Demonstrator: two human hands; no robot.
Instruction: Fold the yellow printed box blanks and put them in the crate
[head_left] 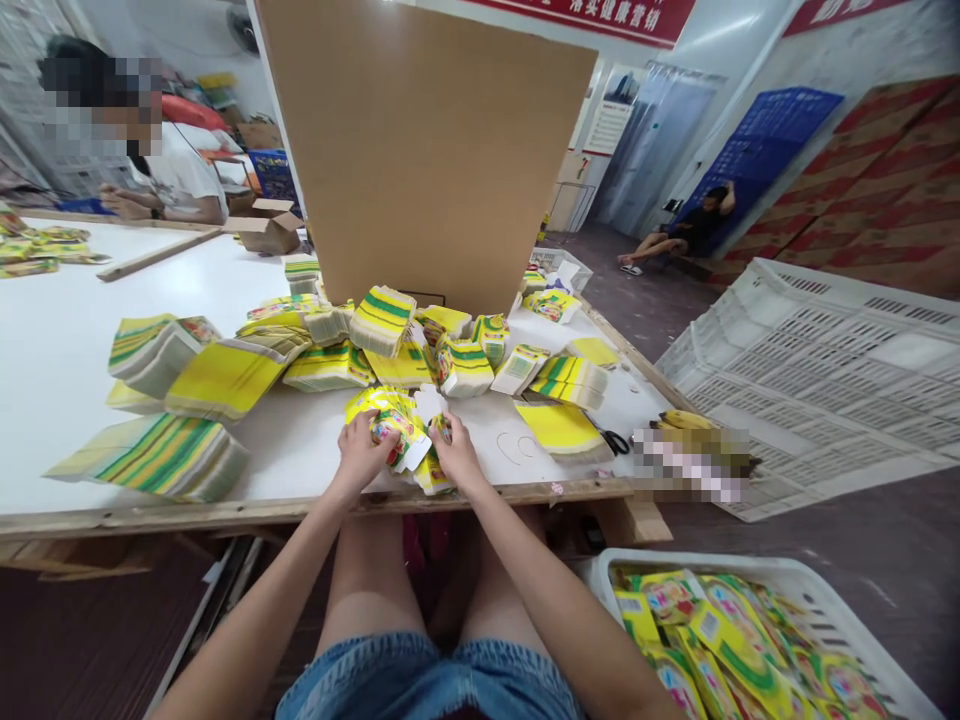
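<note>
Near the table's front edge, my left hand (364,455) is closed on a yellow printed carton (401,436) with white end flaps. My right hand (458,458) grips the same carton's right side, its thumb and fingers by the white flaps. Another small yellow carton piece (431,474) lies under the hands, partly covered. Just beyond them rest stacks of flat yellow-and-green cartons (401,365), several bundles deep. A larger stack (172,458) leans at the left front. What lies inside the held carton cannot be seen.
Black-handled scissors (616,442) lie by a yellow sheet stack (561,428). A tall cardboard panel (435,150) stands behind the stacks. At lower right is a white basket (600,565) of filled-looking yellow packs; white crates (817,380) stand beyond. Bananas (686,420) sit at the table's corner. One person (184,170) works at left.
</note>
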